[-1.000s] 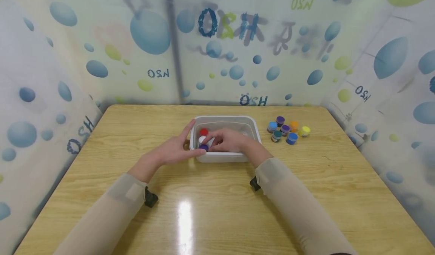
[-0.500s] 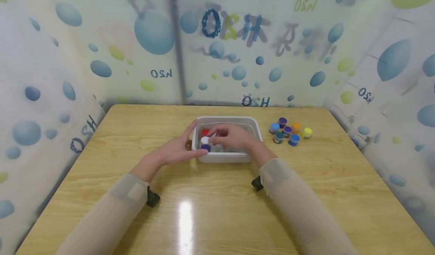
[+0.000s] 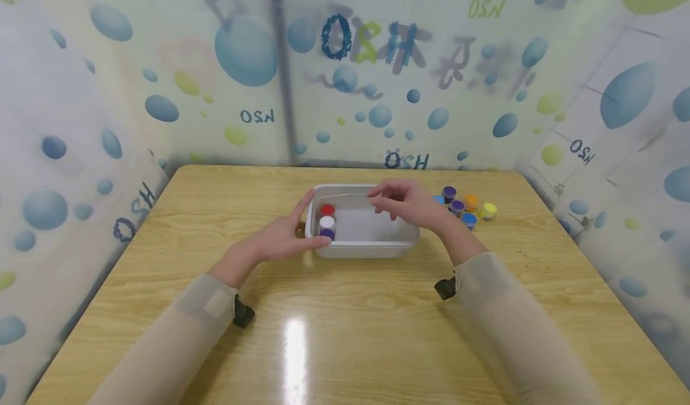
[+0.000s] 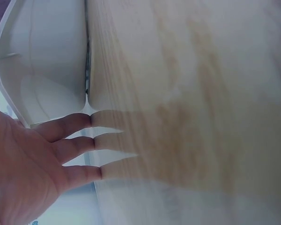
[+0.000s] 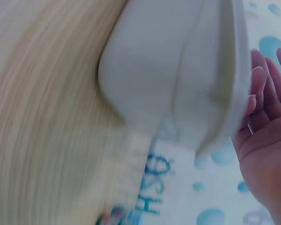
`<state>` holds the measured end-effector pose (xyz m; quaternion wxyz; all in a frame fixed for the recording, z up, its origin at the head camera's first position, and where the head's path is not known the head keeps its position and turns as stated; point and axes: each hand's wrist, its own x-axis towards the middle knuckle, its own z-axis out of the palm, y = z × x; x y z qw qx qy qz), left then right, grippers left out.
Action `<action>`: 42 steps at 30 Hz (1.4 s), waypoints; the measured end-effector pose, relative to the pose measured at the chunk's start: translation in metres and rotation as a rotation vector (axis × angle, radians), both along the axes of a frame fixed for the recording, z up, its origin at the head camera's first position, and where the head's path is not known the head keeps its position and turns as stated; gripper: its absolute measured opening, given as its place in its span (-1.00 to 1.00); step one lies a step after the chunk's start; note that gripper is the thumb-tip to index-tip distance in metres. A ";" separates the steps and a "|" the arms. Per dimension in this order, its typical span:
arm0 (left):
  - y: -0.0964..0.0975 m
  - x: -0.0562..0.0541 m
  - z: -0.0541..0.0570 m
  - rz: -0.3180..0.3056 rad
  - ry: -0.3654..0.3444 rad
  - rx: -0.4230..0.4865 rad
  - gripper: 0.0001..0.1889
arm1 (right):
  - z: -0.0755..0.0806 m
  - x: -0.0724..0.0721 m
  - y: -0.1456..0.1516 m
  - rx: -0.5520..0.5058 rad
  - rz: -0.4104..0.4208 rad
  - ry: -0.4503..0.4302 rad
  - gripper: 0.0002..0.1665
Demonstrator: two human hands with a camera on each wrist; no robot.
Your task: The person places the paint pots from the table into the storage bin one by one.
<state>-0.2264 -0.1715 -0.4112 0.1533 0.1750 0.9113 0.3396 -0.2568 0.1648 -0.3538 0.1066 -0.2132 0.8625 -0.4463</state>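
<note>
A white plastic bin (image 3: 372, 250) stands on the table. Along its left end inside, small paint jars sit in a row: a red-lidded one (image 3: 327, 211), a white-lidded one (image 3: 326, 222) and a purple-lidded one (image 3: 327, 233). My left hand (image 3: 272, 239) spreads around that end, thumb along the front rim and index finger at the back corner. Its other fingers show straight beside the bin's wall (image 4: 51, 61) in the left wrist view. Over the bin's right part hangs my right hand (image 3: 412, 204), fingers loosely bent and holding nothing.
Right of the bin stands a cluster of small paint jars, among them an orange-lidded one (image 3: 471, 201), a yellow one (image 3: 489, 211), a blue one (image 3: 469, 220) and a purple one (image 3: 449, 193). My right hand partly covers the light blue jar (image 3: 438, 199). A patterned wall backs the table (image 3: 345, 333).
My right hand has let go of the white-lidded jar, leaving it between the red and purple ones, and moved right across the bin. The left hand stays at the bin's left end.
</note>
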 end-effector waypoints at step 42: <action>0.001 0.002 0.001 -0.006 0.008 -0.002 0.30 | -0.053 0.019 0.205 0.288 -0.295 -0.073 -0.25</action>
